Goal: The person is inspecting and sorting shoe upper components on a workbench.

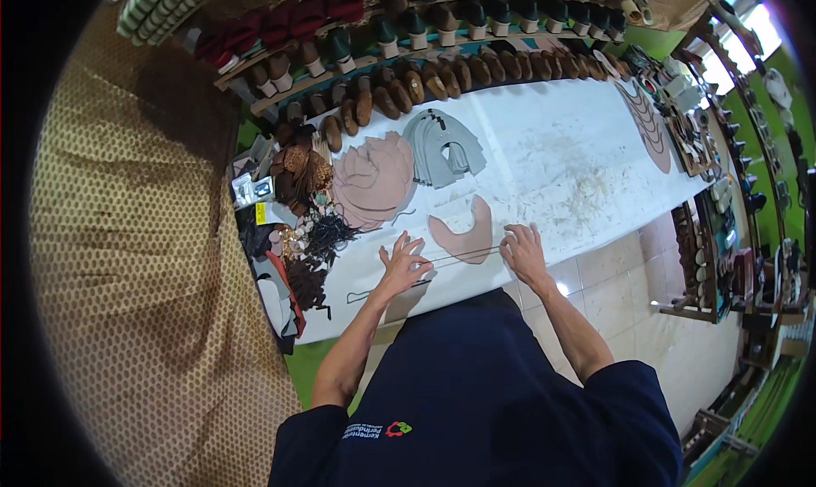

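Observation:
A thin dark cord (pixel 463 256), seemingly doubled, runs taut between my two hands just above the white table. My left hand (pixel 404 268) pinches its left end between thumb and finger, the other fingers raised. At the other end, my right hand (pixel 522 253) has its fingertips closed on the cord. Under the cord lies a pink, U-shaped flat piece (pixel 473 232), its open side facing up and left. A dark strand (pixel 361 297) trails on the table to the left of my left hand.
Stacks of pink pieces (pixel 371 181) and grey pieces (pixel 442 147) lie beyond my left hand. Dark strips (pixel 327 236) are heaped at the left edge. Rows of shoes (pixel 450 81) line the back, and scraps (pixel 586 185) are scattered on the right of the table.

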The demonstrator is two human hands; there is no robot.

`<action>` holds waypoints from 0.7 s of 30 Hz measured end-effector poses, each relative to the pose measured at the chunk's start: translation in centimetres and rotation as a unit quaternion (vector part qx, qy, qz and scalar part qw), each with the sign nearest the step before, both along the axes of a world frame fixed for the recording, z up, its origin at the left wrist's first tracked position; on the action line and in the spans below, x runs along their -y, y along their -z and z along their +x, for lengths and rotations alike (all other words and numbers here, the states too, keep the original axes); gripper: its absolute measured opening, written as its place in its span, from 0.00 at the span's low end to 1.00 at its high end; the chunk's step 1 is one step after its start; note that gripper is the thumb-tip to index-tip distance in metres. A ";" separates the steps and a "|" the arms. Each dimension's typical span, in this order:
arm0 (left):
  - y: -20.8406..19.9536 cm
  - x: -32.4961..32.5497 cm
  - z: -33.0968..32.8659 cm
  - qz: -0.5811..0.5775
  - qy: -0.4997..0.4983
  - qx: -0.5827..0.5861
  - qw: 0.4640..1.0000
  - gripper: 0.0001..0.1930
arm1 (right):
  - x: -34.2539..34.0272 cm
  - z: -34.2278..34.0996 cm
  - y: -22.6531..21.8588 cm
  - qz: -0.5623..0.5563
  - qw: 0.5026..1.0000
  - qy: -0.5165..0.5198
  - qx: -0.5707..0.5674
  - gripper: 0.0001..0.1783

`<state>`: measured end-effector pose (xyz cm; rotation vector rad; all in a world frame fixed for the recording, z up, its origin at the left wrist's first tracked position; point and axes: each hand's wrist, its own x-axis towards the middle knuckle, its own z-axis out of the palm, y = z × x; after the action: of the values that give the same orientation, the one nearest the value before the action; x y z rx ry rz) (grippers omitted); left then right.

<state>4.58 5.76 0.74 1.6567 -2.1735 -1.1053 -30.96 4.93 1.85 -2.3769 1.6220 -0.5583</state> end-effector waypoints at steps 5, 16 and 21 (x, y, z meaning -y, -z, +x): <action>-0.1 1.4 -2.5 -0.018 0.013 0.006 1.000 0.15 | -0.6 -3.2 0.2 0.013 0.998 0.059 -0.030 0.08; 1.5 2.2 -4.5 -0.074 -0.013 0.040 0.996 0.10 | -1.8 -5.1 1.2 0.046 0.991 0.120 -0.034 0.09; 1.6 2.4 -3.5 -0.114 -0.069 0.067 0.989 0.13 | -1.9 -3.4 1.0 -0.019 0.978 0.207 -0.031 0.10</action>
<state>1.10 3.37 -0.83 1.7875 -2.1322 -0.6991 -34.37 6.88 0.86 -2.1032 2.1697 -0.5929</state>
